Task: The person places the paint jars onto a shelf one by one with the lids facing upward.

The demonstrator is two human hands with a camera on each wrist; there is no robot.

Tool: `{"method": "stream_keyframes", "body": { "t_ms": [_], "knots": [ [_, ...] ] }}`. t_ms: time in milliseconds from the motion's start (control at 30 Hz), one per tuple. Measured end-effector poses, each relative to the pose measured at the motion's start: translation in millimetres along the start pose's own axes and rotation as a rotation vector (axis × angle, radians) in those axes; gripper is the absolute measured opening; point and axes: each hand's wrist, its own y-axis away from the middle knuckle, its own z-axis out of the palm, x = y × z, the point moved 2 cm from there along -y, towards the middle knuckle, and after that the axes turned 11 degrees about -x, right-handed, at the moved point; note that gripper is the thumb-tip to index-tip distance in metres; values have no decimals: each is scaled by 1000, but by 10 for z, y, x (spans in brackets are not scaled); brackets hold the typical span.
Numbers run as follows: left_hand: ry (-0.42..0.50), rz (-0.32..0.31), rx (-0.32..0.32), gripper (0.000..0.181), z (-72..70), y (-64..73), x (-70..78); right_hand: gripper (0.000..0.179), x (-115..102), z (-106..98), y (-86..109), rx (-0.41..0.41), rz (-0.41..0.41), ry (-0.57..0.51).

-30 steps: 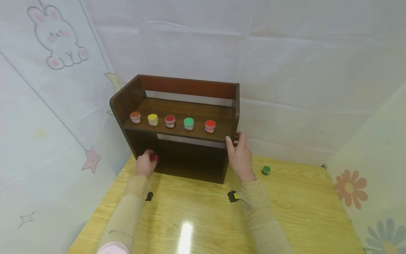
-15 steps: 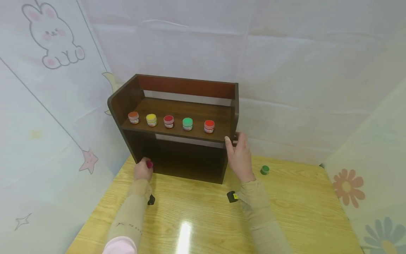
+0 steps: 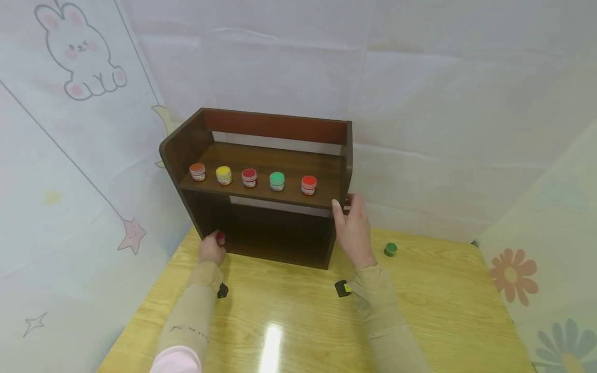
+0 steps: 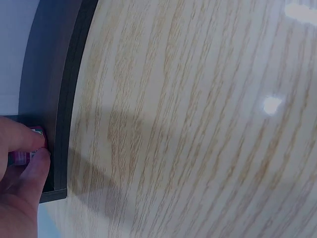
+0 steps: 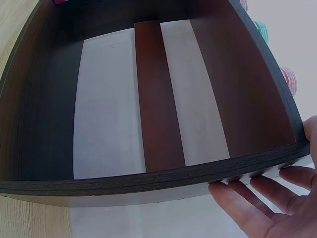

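Observation:
In the head view a dark brown two-tier wooden shelf [image 3: 280,241] stands on the table. My left hand [image 3: 212,249] is at the lower tier's left front corner, pinching a small magenta paint jar [image 3: 221,238] between thumb and fingers. The left wrist view shows this jar [image 4: 21,157] just inside the side panel, partly covered by the fingers. My right hand [image 3: 354,233] grips the shelf's right side panel, thumb at the front edge and fingers along the outer face. Along the upper tier stand orange-brown [image 3: 198,172], yellow [image 3: 224,175], dark red [image 3: 249,178], green [image 3: 277,181] and bright red [image 3: 309,185] jars.
A dark green jar [image 3: 391,249] sits on the wood-grain table [image 3: 298,316], right of the shelf. A printed cloth [image 3: 443,114] hangs behind and along both sides. Small black devices [image 3: 343,288] show near each wrist.
My left hand has drawn slightly down and toward the front left corner of the lower tier, holding the magenta jar. The right hand stays on the side panel.

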Motion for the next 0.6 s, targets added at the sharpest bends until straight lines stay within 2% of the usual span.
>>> {"method": "stream_keyframes", "body": {
  "t_ms": [167,433,533,600],
  "knots": [
    [29,23,-31,61,29,-30,-49,47,-13,-6,5,-5,6,-4],
    [58,47,-42,64,41,-11,-35,48,2,-6,2,-4,5,-5],
    [76,41,-22,64,36,-8,-27,49,7,-3,-3,-4,5,-7],
    [93,39,22,60,11,6,-5,48,5,-5,-4,-7,2,-8]
  ]
}}
